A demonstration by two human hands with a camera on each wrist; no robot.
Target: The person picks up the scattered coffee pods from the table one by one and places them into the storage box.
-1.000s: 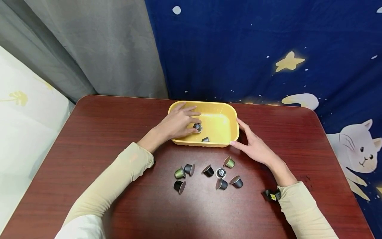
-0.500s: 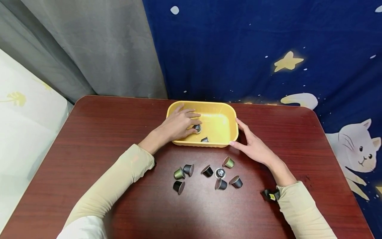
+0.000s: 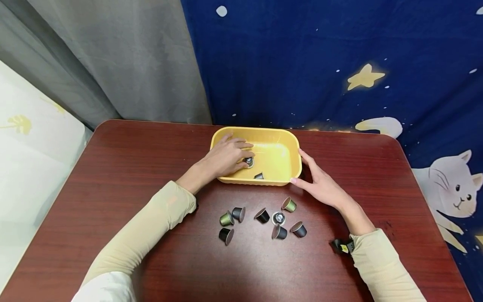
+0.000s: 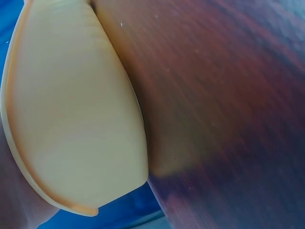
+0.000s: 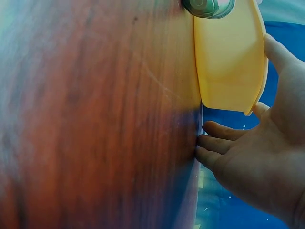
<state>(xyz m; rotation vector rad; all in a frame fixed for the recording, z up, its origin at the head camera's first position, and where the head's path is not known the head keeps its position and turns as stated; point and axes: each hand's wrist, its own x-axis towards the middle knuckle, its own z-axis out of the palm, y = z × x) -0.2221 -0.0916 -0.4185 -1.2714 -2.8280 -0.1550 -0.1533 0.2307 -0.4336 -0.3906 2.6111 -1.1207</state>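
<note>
Capsule (image 3: 248,161) is pinched inside yellow tray (image 3: 280,181) by left hand (image 3: 224,157); right hand (image 3: 320,184), fingers straight, is pressed against tray's right end.

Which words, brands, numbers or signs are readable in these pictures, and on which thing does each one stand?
No text can be read.
Capsules: foil tops too small to show any print.
Yellow tag on the right wrist strap: too small to read.
Tray: plain, no label.
Blue cloth: only drawn stars and a cat, no words.
</note>
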